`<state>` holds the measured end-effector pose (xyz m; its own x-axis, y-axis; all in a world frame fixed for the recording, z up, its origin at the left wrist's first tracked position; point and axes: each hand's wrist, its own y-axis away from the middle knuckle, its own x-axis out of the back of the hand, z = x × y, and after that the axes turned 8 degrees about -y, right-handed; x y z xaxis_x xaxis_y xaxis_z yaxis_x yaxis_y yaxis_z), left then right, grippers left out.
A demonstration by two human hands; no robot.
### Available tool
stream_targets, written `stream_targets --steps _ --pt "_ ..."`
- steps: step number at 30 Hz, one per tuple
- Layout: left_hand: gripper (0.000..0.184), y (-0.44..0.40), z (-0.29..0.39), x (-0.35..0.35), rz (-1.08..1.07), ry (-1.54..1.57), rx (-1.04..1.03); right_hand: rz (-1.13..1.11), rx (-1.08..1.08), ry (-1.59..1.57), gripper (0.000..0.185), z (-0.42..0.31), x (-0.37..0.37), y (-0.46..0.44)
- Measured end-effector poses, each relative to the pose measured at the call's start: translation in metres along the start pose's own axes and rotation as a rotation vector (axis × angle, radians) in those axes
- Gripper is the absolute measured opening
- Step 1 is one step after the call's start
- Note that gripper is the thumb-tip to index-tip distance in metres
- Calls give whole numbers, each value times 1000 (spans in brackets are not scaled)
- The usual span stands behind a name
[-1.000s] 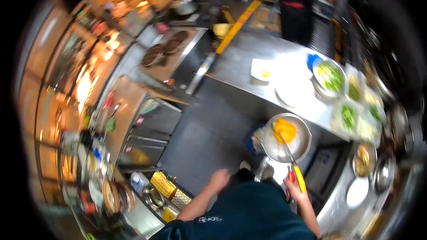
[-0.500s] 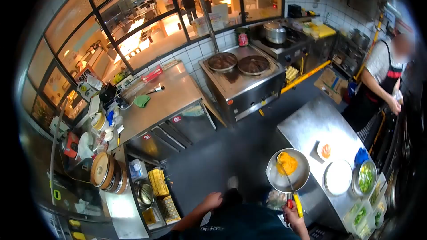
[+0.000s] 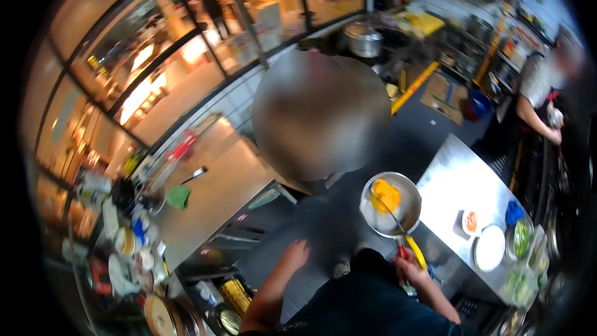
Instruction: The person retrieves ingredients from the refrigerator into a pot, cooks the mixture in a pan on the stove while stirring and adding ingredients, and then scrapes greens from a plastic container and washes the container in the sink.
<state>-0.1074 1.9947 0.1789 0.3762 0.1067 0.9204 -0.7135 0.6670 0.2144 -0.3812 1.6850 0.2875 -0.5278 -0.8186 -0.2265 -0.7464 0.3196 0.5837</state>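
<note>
My right hand (image 3: 410,266) is closed around the red and yellow handles of a metal pan (image 3: 405,202) and a ladle (image 3: 390,211). The ladle lies in the pan, its bowl end by an orange-yellow food mass (image 3: 386,196). The pan hangs over the floor, beside the left edge of a steel table (image 3: 457,171). Low on the other side, my left hand (image 3: 295,254) hangs over the floor, holding no visible object; its fingers are blurred and bunched, so their pose is unclear.
White plates (image 3: 489,248), a small bowl of orange food (image 3: 471,221) and green vegetables (image 3: 522,238) stand on the steel table. Another person (image 3: 536,96) stands behind it. A counter (image 3: 214,186) with a green cloth (image 3: 178,197) is at left. A blurred patch hides the upper middle.
The view has swung, and the counter, windows and table have shifted in it. The pan, still in my right hand, appears slightly farther left and higher than half a second ago.
</note>
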Motion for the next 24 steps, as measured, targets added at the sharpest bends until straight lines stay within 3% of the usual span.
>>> stream_targets --steps 4,7,15,17,18,22,24 --pt "40 -81 69 53 -25 82 -121 100 1 132 16 -31 6 -62" --pt "40 -143 96 65 -71 145 -230 152 -98 37 20 -77 7 -95" --pt "44 -304 88 92 -276 18 -245 248 -33 -6 20 -174 50 -199" --pt "43 -338 91 95 -293 0 -260 298 -28 -135 20 -176 68 -221" --pt "43 -358 103 107 -408 -92 -231 321 -31 -194 20 -178 76 -227" --pt "41 -432 145 118 -414 -28 -343 412 41 -146 19 -213 99 -231" --pt "39 -470 171 110 -382 -4 -451 484 107 -225 19 -196 117 -239"
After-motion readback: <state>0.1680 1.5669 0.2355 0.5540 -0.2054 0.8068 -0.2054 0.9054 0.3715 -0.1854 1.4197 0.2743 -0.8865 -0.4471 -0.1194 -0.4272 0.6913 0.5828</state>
